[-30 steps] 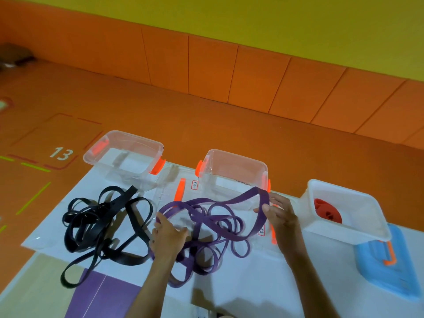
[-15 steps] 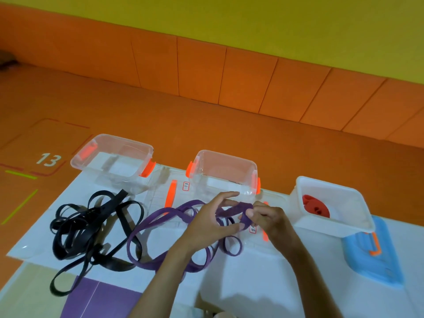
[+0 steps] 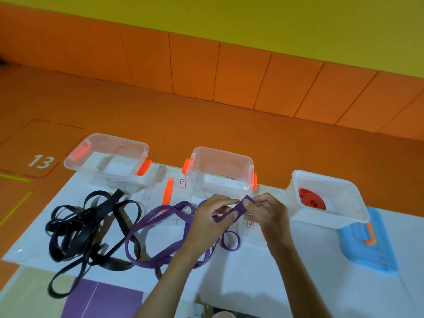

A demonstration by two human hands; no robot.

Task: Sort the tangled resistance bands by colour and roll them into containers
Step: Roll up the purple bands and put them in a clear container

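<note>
- The purple band [image 3: 240,208] is held just above the white table [image 3: 252,276], in front of the middle of three containers.
- A short twisted stretch of it is spanned between the two hands, which are close together.
- Its lower end is pinched by the left hand [image 3: 206,218], with thumb and fingers curled around it.
- Its upper end is pinched by the right hand [image 3: 267,212], between thumb and fingertips.
- The rest of the purple band is spread on the table in loose loops, to the left of the hands and under the left forearm.
- A tangled heap of black bands [image 3: 107,206] is seen further left, well apart from both hands.
- The left clear container [image 3: 75,157], with orange clips, is seen behind the black heap; nothing is seen inside.
- The middle clear container [image 3: 220,152] stands just behind the hands; its contents cannot be told through the glare.
- The white container [image 3: 321,222] stands to the right, and what appears to be a rolled red band [image 3: 311,199] is seen in it.
- A blue lid [image 3: 371,253] is partly covered by the white container.
</note>
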